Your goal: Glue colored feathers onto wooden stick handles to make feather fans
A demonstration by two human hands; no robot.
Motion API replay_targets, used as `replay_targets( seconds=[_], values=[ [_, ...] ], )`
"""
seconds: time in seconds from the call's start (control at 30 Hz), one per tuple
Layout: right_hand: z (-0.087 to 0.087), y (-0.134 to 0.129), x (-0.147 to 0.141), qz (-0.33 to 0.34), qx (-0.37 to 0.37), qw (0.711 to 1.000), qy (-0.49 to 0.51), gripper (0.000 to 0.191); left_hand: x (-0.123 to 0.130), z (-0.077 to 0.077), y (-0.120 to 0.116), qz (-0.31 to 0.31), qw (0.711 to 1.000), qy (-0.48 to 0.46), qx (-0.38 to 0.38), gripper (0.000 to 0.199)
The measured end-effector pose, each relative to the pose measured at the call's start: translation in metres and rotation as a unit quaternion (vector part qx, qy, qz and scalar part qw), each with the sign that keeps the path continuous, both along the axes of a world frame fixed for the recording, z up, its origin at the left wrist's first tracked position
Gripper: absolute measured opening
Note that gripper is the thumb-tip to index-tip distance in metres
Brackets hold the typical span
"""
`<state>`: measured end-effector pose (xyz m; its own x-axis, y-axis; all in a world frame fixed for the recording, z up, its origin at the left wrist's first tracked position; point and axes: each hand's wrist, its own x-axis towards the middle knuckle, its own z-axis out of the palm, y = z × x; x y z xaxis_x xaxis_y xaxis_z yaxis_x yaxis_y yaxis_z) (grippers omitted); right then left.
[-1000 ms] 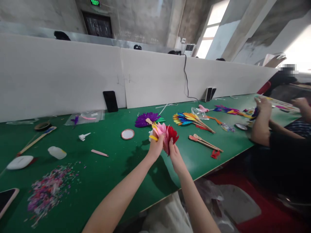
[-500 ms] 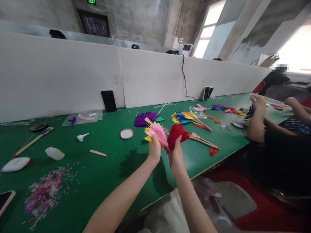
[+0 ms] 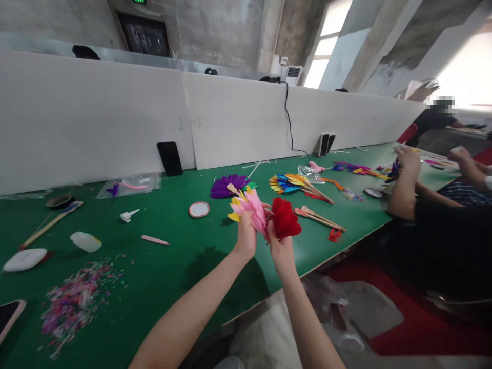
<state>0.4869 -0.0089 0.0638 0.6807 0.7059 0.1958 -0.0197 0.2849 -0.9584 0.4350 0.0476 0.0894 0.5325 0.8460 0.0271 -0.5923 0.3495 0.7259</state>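
My left hand (image 3: 246, 237) is closed around a fan of pink feathers (image 3: 251, 209) with yellow ones (image 3: 235, 217) at its left side. Close beside it, my right hand (image 3: 280, 250) grips a bunch of red feathers (image 3: 285, 218), which fans out to the upper right. Both bunches are held above the green table (image 3: 154, 287), their lower ends near each other between my hands. Behind them lies a purple feather fan (image 3: 223, 187). A multicoloured feather fan (image 3: 288, 183) and some wooden sticks (image 3: 323, 219) rest to the right.
Shredded coloured bits (image 3: 77, 302), a white bottle (image 3: 86, 241), a round lid (image 3: 199, 209) and a pink tool (image 3: 155, 240) lie on the left. A black phone (image 3: 169, 158) leans on the white partition (image 3: 238, 118). At right, another person's arm (image 3: 405, 189) reaches over the table.
The red feathers have tilted to the right and show more of their spread face. My right hand has turned with them. The pink and yellow bunch has shifted slightly.
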Motion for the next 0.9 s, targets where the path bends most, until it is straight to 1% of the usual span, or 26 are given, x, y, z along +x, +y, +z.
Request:
replay_targets(
  seconds=[0.03,0.1,0.2,0.33,0.47,0.53,0.6,0.67,0.7,0.73,0.77,0.83,0.9],
  values=[
    [0.003,0.000,-0.001,-0.022,-0.004,1.000,-0.004,0.049,-0.001,0.003,-0.001,-0.003,1.000,-0.008,-0.011,0.022],
    [0.008,0.001,-0.004,-0.062,-0.020,0.998,0.009,0.048,-0.003,0.008,-0.002,0.010,0.999,-0.026,-0.039,0.022],
    [0.014,-0.001,-0.011,-0.082,-0.039,0.996,0.020,0.050,-0.010,0.018,0.000,0.031,0.995,-0.058,-0.081,0.021],
    [0.021,-0.006,-0.024,-0.119,-0.028,0.992,0.017,0.047,-0.019,0.032,-0.001,-0.004,0.989,-0.108,-0.097,0.034],
    [0.030,-0.010,-0.033,-0.150,0.009,0.989,-0.011,0.040,-0.028,0.047,-0.006,-0.011,0.985,-0.140,-0.101,0.049],
    [0.037,-0.014,-0.031,-0.196,0.034,0.980,-0.031,0.038,-0.039,0.056,-0.002,-0.006,0.982,-0.164,-0.095,0.052],
    [0.045,-0.020,-0.024,-0.257,0.058,0.964,-0.040,0.040,-0.057,0.067,0.009,0.023,0.975,-0.203,-0.084,0.052],
    [0.054,-0.028,-0.015,-0.281,0.068,0.957,-0.034,0.041,-0.081,0.079,0.023,0.068,0.964,-0.252,-0.052,0.049],
    [0.057,-0.032,-0.011,-0.290,0.072,0.954,-0.030,0.037,-0.092,0.084,0.029,0.082,0.958,-0.273,-0.038,0.047],
    [0.060,-0.036,-0.008,-0.289,0.074,0.954,-0.025,0.032,-0.103,0.089,0.033,0.088,0.954,-0.285,-0.028,0.044],
    [0.062,-0.039,-0.005,-0.264,0.071,0.962,-0.015,0.030,-0.111,0.094,0.036,0.086,0.954,-0.286,-0.023,0.041],
    [0.063,-0.043,-0.003,-0.159,0.072,0.985,0.018,0.032,-0.119,0.100,0.034,0.071,0.959,-0.275,-0.020,0.037],
    [0.060,-0.044,-0.004,-0.055,0.069,0.995,0.047,0.031,-0.117,0.102,0.029,0.048,0.964,-0.260,-0.019,0.034]
  ],
)
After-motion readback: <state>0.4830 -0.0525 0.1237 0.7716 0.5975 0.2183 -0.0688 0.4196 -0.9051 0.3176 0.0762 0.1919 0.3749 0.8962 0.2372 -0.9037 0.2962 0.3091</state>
